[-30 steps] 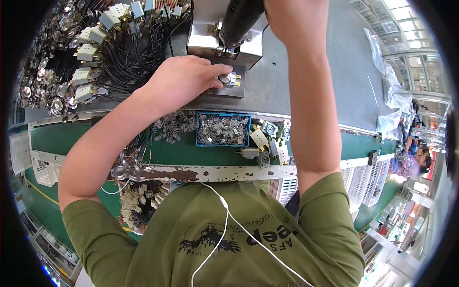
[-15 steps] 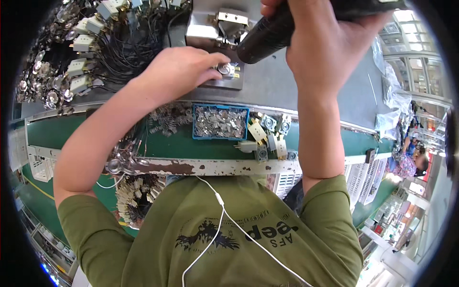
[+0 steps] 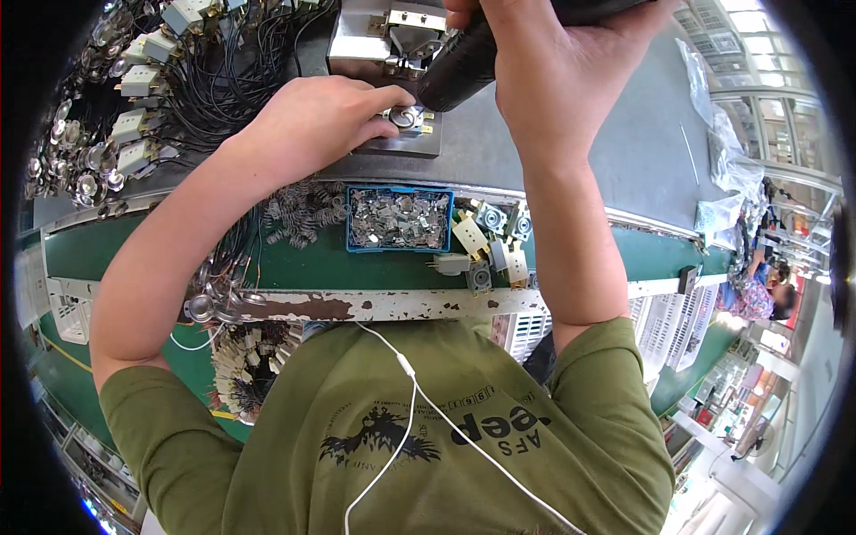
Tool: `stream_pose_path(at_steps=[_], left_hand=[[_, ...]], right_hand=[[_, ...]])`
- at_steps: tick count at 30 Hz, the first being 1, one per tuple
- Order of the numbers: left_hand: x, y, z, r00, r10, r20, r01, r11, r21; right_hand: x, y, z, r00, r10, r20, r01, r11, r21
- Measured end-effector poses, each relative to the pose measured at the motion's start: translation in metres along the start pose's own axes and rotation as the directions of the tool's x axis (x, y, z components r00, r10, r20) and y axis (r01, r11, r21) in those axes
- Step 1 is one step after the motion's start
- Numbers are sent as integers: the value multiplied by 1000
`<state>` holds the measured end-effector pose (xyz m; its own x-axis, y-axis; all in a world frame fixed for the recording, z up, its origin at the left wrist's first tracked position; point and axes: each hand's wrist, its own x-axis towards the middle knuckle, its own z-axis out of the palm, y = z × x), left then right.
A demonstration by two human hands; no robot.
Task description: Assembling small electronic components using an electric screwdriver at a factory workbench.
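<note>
On a metal block [image 3: 392,144], a small part with a round shiny metal cap and brass tabs [image 3: 407,118] sits between the thumb and fingers of my left hand [image 3: 312,125]. My right hand [image 3: 562,80] is wrapped round a thick black handle [image 3: 459,67] that slants down to the left, its lower end close to the part. Behind the block stands a metal fixture [image 3: 357,49] with a bracket on its front. My fingers hide some of the part's left side.
Nearer me are a blue tray [image 3: 349,234] of small metal pieces, a heap of springs [image 3: 299,214] and several white and grey switch-like parts [image 3: 471,234]. Black-wired white connectors [image 3: 138,80] and shiny metal caps [image 3: 89,183] crowd the left. Clear plastic bags [image 3: 727,169] lie at right.
The whole view has shifted a little, moving the bench leftward in the picture. The black handle and my right hand sit slightly farther left relative to the fixture. My left hand stays at the part.
</note>
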<state>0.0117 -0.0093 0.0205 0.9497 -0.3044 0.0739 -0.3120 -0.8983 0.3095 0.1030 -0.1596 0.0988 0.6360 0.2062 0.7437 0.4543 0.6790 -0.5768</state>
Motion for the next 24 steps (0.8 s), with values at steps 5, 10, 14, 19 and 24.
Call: stream_pose_path(at_steps=[5, 10, 14, 19, 24], left_hand=[[1, 1, -1, 1000, -8, 18, 8, 999, 37], [1, 1, 0, 1000, -7, 8, 7, 999, 36], [0, -1, 1, 998, 51, -43, -49, 998, 37], [0, -3, 7, 999, 39, -35, -38, 999, 34], [0, -1, 7, 997, 59, -43, -59, 998, 8]], right_hand=[[-11, -3, 7, 997, 67, -36, -71, 984, -160], [-9, -5, 2, 976, 201, -80, -216, 914, -342], [-6, 3, -5, 996, -2, 86, 12, 992, -123], [-19, -4, 2, 990, 131, -47, -139, 943, -303], [-25, -1, 2, 996, 94, 6, -87, 940, -331]])
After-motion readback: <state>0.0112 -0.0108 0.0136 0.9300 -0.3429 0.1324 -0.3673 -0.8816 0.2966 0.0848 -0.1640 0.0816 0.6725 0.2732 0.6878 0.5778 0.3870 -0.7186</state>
